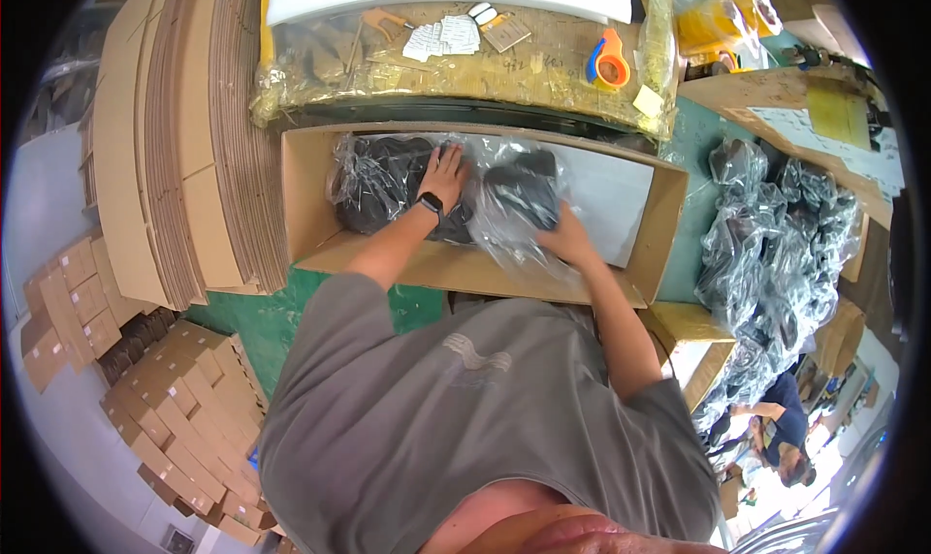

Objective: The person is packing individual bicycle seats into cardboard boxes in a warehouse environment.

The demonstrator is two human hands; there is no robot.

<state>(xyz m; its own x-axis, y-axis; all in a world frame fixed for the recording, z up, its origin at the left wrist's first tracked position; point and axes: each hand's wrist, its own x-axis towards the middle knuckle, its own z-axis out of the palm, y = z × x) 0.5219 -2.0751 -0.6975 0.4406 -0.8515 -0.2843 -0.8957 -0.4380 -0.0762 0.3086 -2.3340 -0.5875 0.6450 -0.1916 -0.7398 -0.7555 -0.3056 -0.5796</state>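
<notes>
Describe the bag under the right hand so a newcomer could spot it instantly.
Find the long open carton on the green floor below the workbench. Three clear bags of dark goods lie inside, toward its left end. The right hand rests on the rightmost bag, the one next to the carton's bare white bottom.

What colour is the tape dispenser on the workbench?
The tape dispenser is orange with a blue part, seen best in the head view, the only one.

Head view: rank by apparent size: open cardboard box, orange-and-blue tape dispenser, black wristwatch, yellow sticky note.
1. Open cardboard box, by far the largest.
2. Orange-and-blue tape dispenser.
3. Black wristwatch and yellow sticky note: they look alike in size, and the watch sits nearer the camera, so no ranking.
</notes>
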